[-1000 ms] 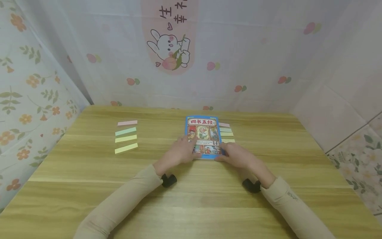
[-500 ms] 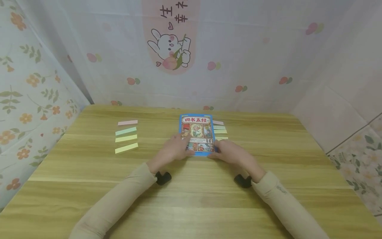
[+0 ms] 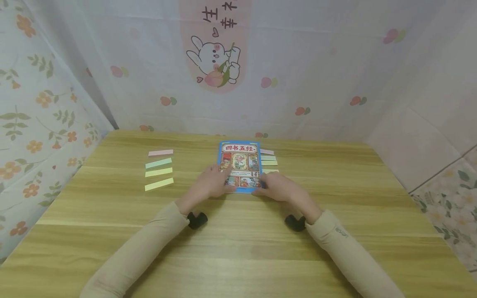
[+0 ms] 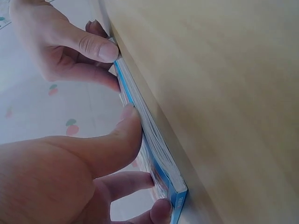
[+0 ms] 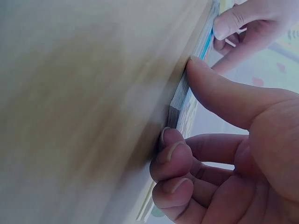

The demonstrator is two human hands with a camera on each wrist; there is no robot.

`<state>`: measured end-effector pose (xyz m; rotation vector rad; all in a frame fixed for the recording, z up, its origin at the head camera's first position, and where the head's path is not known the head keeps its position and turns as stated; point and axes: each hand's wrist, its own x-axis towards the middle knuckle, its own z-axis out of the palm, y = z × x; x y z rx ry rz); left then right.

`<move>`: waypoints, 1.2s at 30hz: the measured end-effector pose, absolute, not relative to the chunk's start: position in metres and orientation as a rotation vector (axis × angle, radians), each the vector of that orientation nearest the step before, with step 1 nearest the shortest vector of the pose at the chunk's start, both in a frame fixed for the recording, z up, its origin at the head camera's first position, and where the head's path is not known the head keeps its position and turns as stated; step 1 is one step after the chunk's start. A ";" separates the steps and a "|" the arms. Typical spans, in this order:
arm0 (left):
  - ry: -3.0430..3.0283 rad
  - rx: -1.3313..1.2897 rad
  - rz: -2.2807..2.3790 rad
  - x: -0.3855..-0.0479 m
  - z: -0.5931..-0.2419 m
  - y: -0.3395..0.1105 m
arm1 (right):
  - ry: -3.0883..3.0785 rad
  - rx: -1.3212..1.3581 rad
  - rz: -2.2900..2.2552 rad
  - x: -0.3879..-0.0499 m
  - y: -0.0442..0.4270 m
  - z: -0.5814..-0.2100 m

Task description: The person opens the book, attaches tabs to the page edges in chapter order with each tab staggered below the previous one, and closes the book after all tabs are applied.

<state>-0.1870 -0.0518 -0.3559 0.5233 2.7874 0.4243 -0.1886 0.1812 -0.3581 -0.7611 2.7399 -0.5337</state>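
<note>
A blue-bordered picture book with red title characters lies cover up, toward the back of the table. Over its lower left part my left hand holds it, thumb against the near page edge and fingers at the cover and spine side. My right hand grips the lower right corner, with its thumb on the near edge and curled fingertips along the right side. Pink, green and yellow paper strips stick out past the book's right edge; where their inner ends sit is hidden.
On the left of the wooden table several separate pink, green and yellow strips lie in a column. A white curtain with a rabbit print hangs behind the table's back edge. Black wrist pieces show below both hands.
Both hands have shifted the book to the left and slightly back, and the strips at its right edge have moved along with it. The left column of strips stays in place.
</note>
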 end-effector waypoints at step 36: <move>2.860 0.661 0.498 -0.189 -0.352 -0.060 | 2.755 -0.750 -0.628 -0.189 0.178 -0.346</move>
